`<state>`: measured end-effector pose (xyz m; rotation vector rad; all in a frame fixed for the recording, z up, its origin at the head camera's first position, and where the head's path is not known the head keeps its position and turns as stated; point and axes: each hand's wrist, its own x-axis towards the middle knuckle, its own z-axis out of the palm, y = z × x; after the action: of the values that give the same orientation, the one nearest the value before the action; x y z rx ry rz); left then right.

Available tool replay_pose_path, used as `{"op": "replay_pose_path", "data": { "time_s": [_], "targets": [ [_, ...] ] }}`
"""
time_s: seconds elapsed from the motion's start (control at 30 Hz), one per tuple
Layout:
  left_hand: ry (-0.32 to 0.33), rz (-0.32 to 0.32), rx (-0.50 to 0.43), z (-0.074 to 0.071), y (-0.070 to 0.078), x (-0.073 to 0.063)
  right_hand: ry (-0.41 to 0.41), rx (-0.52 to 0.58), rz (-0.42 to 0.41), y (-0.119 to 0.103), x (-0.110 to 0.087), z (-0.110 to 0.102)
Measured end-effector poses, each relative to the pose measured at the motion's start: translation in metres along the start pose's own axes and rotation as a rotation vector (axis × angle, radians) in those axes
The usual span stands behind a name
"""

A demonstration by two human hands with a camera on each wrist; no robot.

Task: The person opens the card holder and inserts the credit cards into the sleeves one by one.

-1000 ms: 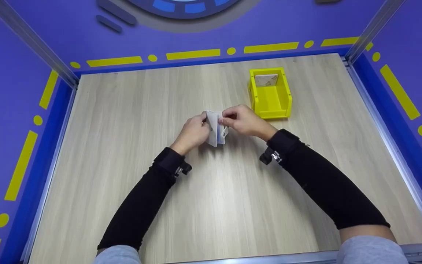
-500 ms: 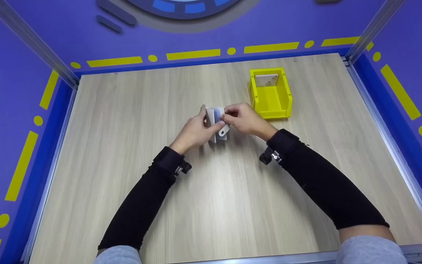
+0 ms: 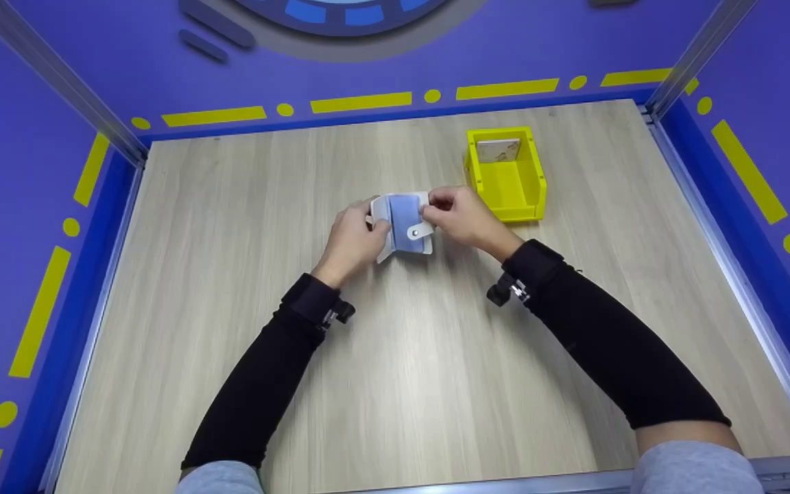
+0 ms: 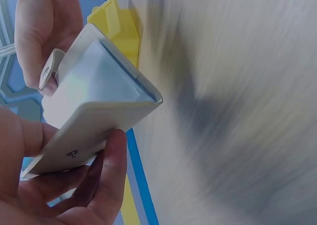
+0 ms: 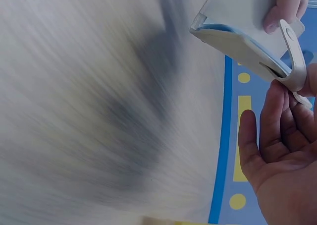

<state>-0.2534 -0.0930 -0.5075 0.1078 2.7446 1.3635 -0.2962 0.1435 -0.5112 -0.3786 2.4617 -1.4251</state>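
A cream card holder (image 3: 405, 213) with clear bluish plastic sleeves inside is spread open above the table, between both hands. My left hand (image 3: 350, 240) grips its left cover, thumb on the inner side and fingers behind. My right hand (image 3: 462, 216) pinches the right cover at its outer edge. From that edge a snap strap (image 5: 296, 56) sticks out, its round stud showing. In the left wrist view a small dark mark (image 4: 72, 153) sits on the outside of the left cover. The right hand's little finger stands away from the holder in the right wrist view.
A yellow open-front bin (image 3: 506, 195) stands behind and right of the right hand, with a patterned white piece (image 3: 498, 150) leaning against its back wall. The wood-grain table (image 3: 395, 384) is bordered by metal rails and purple-blue walls.
The card holder has been opened from nearly folded to spread, so its sleeves face up. The left thumb has moved from the strap side back to the left cover; the left hand shifted left.
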Motion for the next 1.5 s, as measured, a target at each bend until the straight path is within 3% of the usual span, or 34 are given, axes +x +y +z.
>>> {"op": "replay_pose_path", "data": {
  "time_s": [0.2,0.43,0.7,0.97,1.1,1.33,1.37,1.5],
  "targets": [
    [0.014,-0.033,-0.06,-0.004,0.001,0.001,0.041,0.017,0.023,0.0,0.001,-0.001],
    [0.01,-0.055,-0.086,-0.006,-0.002,0.003,0.031,0.01,0.056,0.002,0.001,-0.002],
    [0.018,-0.133,-0.121,-0.008,-0.018,0.011,0.043,-0.049,0.138,0.008,0.005,0.004],
    [-0.02,-0.217,-0.177,-0.001,-0.033,0.021,0.076,-0.144,0.204,0.016,0.011,0.012],
    [-0.008,-0.233,-0.192,0.003,-0.041,0.026,0.096,-0.168,0.21,0.023,0.013,0.018],
    [0.025,-0.216,-0.139,0.007,-0.05,0.028,0.123,-0.285,0.098,0.026,0.008,0.025],
    [0.034,-0.209,-0.134,0.01,-0.061,0.034,0.124,-0.314,0.072,0.026,0.007,0.026],
    [0.058,-0.232,-0.026,0.007,-0.061,0.031,0.121,-0.415,-0.029,0.024,0.003,0.026]
  ]
}}
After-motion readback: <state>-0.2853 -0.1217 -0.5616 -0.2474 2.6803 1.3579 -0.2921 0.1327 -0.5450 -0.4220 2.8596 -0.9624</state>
